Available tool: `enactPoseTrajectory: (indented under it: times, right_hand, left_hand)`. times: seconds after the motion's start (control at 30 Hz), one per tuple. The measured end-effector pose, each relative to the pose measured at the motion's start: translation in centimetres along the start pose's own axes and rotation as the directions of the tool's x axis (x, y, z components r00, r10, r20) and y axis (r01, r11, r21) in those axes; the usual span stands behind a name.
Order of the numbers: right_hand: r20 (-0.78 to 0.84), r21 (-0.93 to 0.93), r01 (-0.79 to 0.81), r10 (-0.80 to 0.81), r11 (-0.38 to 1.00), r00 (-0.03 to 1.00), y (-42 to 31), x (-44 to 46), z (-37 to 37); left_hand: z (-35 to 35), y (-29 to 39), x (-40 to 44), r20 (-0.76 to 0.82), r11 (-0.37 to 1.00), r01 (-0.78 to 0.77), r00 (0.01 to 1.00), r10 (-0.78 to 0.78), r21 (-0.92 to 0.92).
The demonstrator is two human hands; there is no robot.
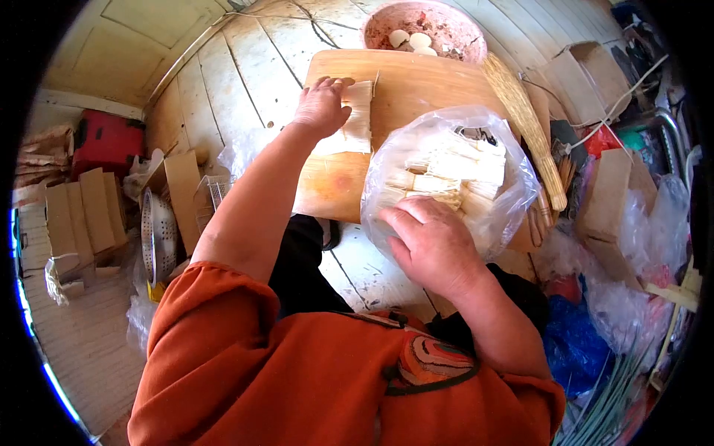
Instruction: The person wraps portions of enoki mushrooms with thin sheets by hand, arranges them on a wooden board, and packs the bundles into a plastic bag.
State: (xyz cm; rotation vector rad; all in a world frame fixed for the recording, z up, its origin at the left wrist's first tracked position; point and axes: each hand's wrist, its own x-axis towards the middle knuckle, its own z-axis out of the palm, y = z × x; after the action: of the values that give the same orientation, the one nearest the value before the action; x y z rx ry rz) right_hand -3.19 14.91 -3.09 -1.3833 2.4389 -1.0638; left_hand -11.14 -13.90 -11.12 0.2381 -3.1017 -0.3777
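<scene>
On the wooden board (338, 182) lies a flat, pale, finely lined sheet or stack (359, 119). My left hand (323, 108) rests over its left part, fingers stretched out and covering some of it. A clear plastic bag (383, 167) sits spread at the board's right front, its mouth facing up. Inside are several bundles of pale, thin strips (476, 167), perhaps noodles or cut bean curd sheet. At the near rim of the bag is my right hand (435, 241), with a gap between thumb and forefinger. The other fingertips are partly hidden.
Behind the board stands a pink basin (368, 33) holding eggshells and scraps. A straw whisk broom (524, 126) leans along the board's right side. A metal colander (158, 234), cardboard and a red box (110, 145) are at left. Cartons (617, 208) and a blue bag (573, 346) crowd the right.
</scene>
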Motion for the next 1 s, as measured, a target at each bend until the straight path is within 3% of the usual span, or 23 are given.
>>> enactPoseTrajectory:
  times: [0.13, 0.23, 0.33, 0.4, 0.43, 0.57, 0.67, 0.7, 0.73, 0.83, 0.87, 0.93, 1.0]
  right_hand:
    - [0.035, 0.007, -0.015, 0.014, 1.0, 0.999, 0.2, -0.2, 0.0]
    - [0.033, 0.015, -0.021, 0.02, 1.0, 0.999, 0.1, -0.2, -0.2]
    - [0.004, 0.029, -0.005, 0.005, 1.0, 1.0, 0.0, -0.2, -0.3]
    - [0.013, 0.038, -0.012, 0.011, 0.999, 1.0, -0.1, -0.1, -0.4]
    - [0.019, 0.035, -0.011, 0.01, 0.999, 1.0, -0.1, -0.2, -0.4]
    - [0.017, 0.034, -0.003, 0.002, 0.999, 1.0, -0.2, -0.3, -0.3]
    - [0.051, 0.006, 0.003, -0.003, 1.0, 0.999, -0.1, -0.4, 0.1]
    - [0.051, 0.006, 0.004, -0.004, 1.0, 0.999, -0.1, -0.4, 0.1]
    - [0.06, -0.002, 0.007, -0.007, 1.0, 0.998, -0.2, -0.4, 0.2]
    - [0.111, -0.026, -0.013, 0.016, 1.0, 0.994, -0.2, -0.4, 0.1]
    - [0.153, -0.045, -0.036, 0.042, 0.998, 0.987, -0.2, -0.4, 0.1]
    - [0.17, -0.046, -0.044, 0.051, 0.998, 0.984, -0.3, -0.4, 0.0]
    - [0.188, -0.047, -0.054, 0.062, 0.997, 0.98, -0.3, -0.4, 0.0]
  left_hand:
    - [0.9, 0.3, 0.9, -0.015, 0.991, 0.051, 0.999, -0.049, 0.124]
    - [0.1, 0.4, 1.6, 0.097, 0.981, 0.126, 0.985, -0.142, 0.15]
    - [-1.1, 0.3, 1.5, 0.071, 0.995, 0.098, 0.992, -0.1, 0.031]
    - [-2.6, 0.7, 1.5, 0.149, 0.994, 0.1, 0.983, -0.104, 0.033]
    - [-4.3, 1.6, 1.0, 0.319, 0.991, 0.134, 0.938, -0.133, 0.017]
    - [-2.4, -0.1, 0.1, 0.424, 0.999, 0.01, 0.906, 0.005, -0.033]
    - [-1.3, -0.9, -0.9, 0.324, 0.993, -0.023, 0.944, 0.06, -0.117]
    - [-1.4, -1.5, -0.6, 0.428, 0.979, 0.036, 0.902, 0.055, -0.202]
    - [-1.5, -1.5, -1.0, 0.428, 0.979, 0.037, 0.902, 0.054, -0.201]
    - [-1.4, -1.1, -2.1, 0.361, 0.98, -0.149, 0.913, 0.189, -0.134]
    - [-1.3, -1.0, -2.1, 0.359, 0.98, -0.148, 0.914, 0.187, -0.134]
    - [-0.7, 0.2, -2.3, 0.377, 0.983, -0.167, 0.917, 0.126, 0.076]
    - [-0.2, 0.7, -2.3, 0.342, 0.978, -0.167, 0.933, 0.116, 0.124]
